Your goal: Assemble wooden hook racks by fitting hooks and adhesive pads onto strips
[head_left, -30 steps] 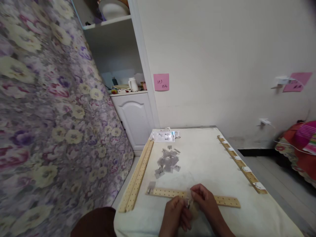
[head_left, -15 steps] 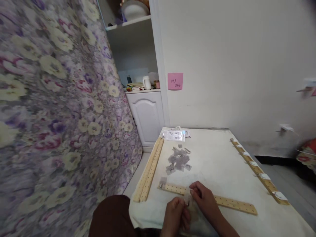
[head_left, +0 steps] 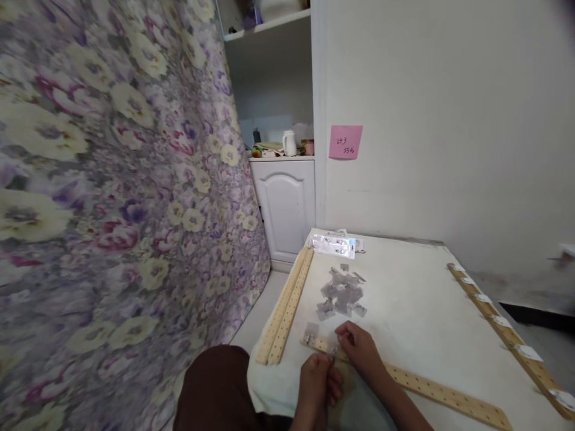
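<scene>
A perforated wooden strip (head_left: 449, 392) lies slantwise across the near part of the table. On its left end sits a small see-through grey plastic square with a metal fitting (head_left: 309, 338). Just right of that, a similar clear plastic piece (head_left: 333, 342) with a bit of metal is over the strip. My left hand (head_left: 314, 383) pinches it from below at the near side. From the right, my right hand (head_left: 359, 350) has thumb and forefinger closed at its edge. The fingers partly hide the piece and the strip's middle.
Several loose grey plastic squares (head_left: 344, 293) lie piled beyond the strip. Two wooden strips (head_left: 287, 305) run along the left edge. Another strip (head_left: 512, 335) bearing white pieces lies at the right. A clear package (head_left: 332, 245) rests at the back.
Both hands have brought the clear plastic piece leftward over the strip, nearer the fitted square. The camera view has turned a little to the left.
</scene>
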Available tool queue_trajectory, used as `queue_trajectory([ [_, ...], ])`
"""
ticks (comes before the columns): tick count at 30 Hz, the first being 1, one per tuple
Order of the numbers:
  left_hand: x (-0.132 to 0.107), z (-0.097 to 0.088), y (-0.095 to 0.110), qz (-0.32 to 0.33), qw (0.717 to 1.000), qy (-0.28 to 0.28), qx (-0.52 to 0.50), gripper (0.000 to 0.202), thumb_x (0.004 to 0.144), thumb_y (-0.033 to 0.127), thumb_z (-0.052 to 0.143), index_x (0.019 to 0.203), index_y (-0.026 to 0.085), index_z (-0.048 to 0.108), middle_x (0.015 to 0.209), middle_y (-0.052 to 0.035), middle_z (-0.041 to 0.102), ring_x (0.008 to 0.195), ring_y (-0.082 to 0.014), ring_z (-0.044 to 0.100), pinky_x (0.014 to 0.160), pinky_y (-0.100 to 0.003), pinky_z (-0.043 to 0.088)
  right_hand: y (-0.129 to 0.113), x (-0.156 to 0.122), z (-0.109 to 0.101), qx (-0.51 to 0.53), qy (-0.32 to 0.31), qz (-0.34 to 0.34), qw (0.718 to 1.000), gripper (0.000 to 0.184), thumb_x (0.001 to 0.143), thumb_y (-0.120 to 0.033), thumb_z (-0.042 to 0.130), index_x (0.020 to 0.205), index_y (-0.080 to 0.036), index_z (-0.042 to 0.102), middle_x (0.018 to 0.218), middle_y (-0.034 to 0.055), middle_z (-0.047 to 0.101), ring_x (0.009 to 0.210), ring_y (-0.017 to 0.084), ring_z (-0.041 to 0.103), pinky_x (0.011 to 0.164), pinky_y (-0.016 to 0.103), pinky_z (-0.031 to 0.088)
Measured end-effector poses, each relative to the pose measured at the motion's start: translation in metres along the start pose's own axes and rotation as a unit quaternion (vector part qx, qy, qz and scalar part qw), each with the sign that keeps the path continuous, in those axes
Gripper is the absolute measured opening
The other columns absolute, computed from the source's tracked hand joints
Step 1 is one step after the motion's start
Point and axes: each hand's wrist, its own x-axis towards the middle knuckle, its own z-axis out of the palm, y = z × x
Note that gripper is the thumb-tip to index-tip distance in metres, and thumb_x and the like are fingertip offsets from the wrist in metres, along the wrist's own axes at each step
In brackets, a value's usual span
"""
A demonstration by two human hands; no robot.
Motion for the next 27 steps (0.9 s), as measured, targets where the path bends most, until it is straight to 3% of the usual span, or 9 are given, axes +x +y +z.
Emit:
queue_trajectory([
  [14, 0.015, 0.005, -0.001, -0.035, 0.999, 0.031, 0.003, 0.019, 0.072, 0.036, 0.047, 0.065, 0.018, 0.046, 0.043, 0.0019, 0.057, 0.026, -0.0055, 0.040, 0.031, -0.018, 0.016, 0.005, -0.001, 0.006, -0.055, 0.011, 0.032, 0.998, 0.020, 0.077, -0.024, 0.043, 0.087, -0.023, 0.060, 0.082, 0.0014, 0.066, 0.076, 0.018, 0.060, 0.068, 0.027, 0.041],
  [27, 0.017, 0.008, -0.001, -0.038, 0.999, 0.027, 0.021, 0.019, 0.070, 0.035, 0.050, 0.064, 0.018, 0.048, 0.040, 0.0009, 0.058, 0.025, -0.0068, 0.041, 0.030, -0.018, 0.016, 0.005, -0.003, 0.004, -0.058, 0.024, 0.021, 0.998, 0.022, 0.076, -0.020, 0.043, 0.090, -0.022, 0.059, 0.086, 0.0019, 0.064, 0.081, 0.017, 0.059, 0.072, 0.026, 0.041],
])
